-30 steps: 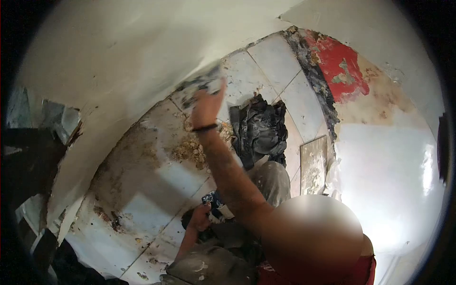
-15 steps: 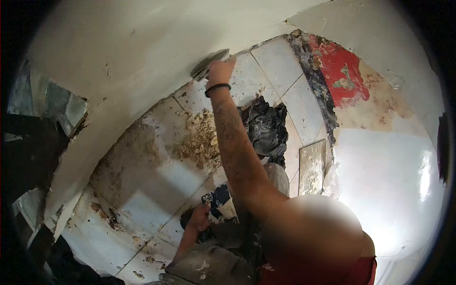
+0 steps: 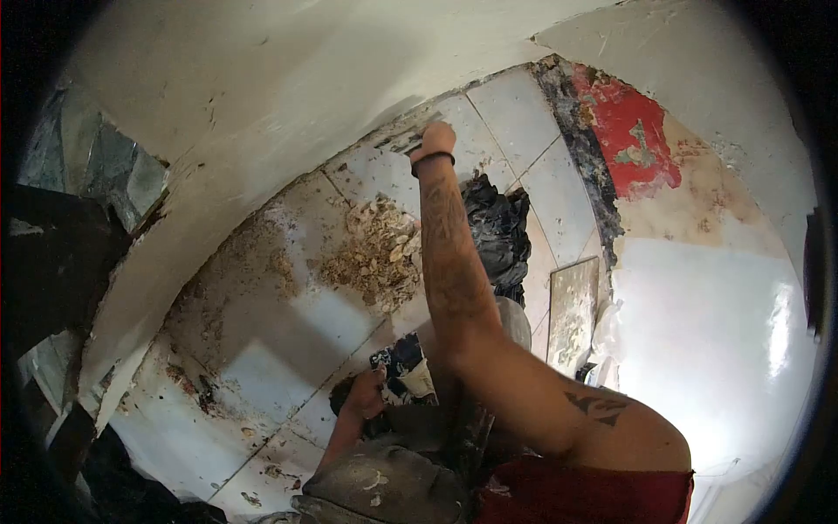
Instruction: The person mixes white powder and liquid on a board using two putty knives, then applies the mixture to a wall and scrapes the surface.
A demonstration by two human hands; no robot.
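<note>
So, white plastered wall point(image 3: 244, 105) is looking mostly smooth imo, w/ chipped bits at its left end. Left hand point(image 3: 362, 397) is curling round a dark blue-white bundle point(image 3: 403, 371) down low. Beige crumbly rubble pile point(image 3: 375, 253) is sitting uncleared on the tiles point(image 3: 288, 332). Right hand point(image 3: 435, 140), fingers wrapped tight, is pressing a flat grey trowel point(image 3: 406, 141) to the wall's bottom edge.

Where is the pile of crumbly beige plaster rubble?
Head view, centre-left: the rubble pile lies on the white floor tiles, just left of the raised right arm, near the crumpled black sheet.
</note>
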